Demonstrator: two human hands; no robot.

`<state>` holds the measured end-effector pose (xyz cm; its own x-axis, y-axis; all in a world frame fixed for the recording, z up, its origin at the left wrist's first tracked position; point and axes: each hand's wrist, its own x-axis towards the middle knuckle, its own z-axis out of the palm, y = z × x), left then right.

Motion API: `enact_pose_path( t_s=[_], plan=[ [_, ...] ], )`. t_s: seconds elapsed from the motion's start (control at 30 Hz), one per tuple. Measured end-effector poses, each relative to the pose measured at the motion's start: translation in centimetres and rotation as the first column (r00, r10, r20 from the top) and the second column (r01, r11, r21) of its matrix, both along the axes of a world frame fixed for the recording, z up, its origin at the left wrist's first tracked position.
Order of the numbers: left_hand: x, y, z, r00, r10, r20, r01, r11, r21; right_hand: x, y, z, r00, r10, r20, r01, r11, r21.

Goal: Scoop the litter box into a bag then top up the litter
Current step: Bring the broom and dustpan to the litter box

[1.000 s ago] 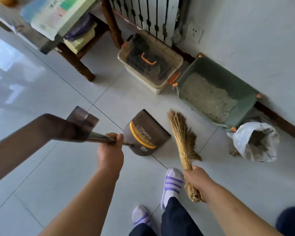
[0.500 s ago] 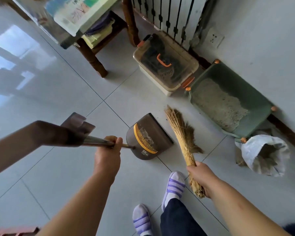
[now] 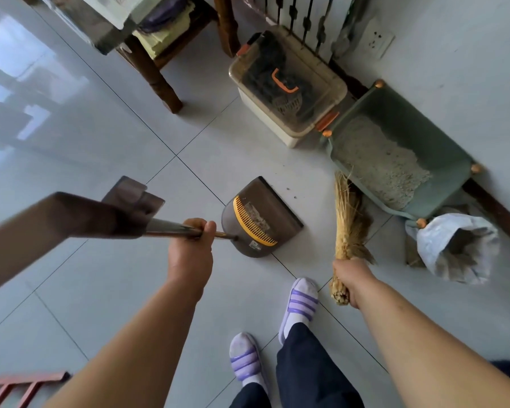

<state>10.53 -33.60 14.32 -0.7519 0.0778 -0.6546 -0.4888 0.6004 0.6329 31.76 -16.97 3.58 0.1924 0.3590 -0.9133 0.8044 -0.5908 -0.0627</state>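
Observation:
A green litter box (image 3: 445, 134) holding pale litter sits by the wall at the right. An open white bag (image 3: 457, 248) lies on the floor beside its near corner. My left hand (image 3: 190, 248) grips the long metal handle of a brown dustpan (image 3: 261, 217) whose pan rests on the tiles. My right hand (image 3: 352, 278) grips a straw hand broom (image 3: 348, 219), its bristle tips touching the floor at the litter box's front edge. A few dark crumbs (image 3: 290, 193) lie on the floor between pan and broom.
A lidded clear storage box (image 3: 312, 92) with orange clasps stands left of the litter box. A wooden table leg (image 3: 152, 72) is at the upper left, a radiator and wall socket (image 3: 373, 39) behind. My slippered feet (image 3: 299, 301) stand below. A red frame (image 3: 18, 384) shows at the bottom left.
The view has shifted so the scene sits lower and farther right. The broom has swung rightward, its tips now at the litter box's front edge. The dustpan stays on the floor.

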Motion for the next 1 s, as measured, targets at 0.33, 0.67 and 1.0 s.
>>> enact_pose_path(
  t_s=[0.33,0.67,1.0],
  plan=[
    [-0.7,-1.9,0.9,1.000,0.004,-0.015,-0.004,1.000,0.028,2.0,-2.3,6.3,0.920,0.341,-0.192,-0.341,0.939,0.037],
    [-1.6,-6.4,0.7,0.994,0.105,-0.033,-0.104,0.994,0.027,-7.9,2.8,-0.6,0.693,0.721,-0.032,-0.719,0.693,0.048],
    [-2.4,-7.1,0.8,0.998,0.051,-0.023,-0.052,0.997,-0.054,2.0,-2.5,5.5,0.702,0.711,-0.051,-0.709,0.704,0.042]
  ],
)
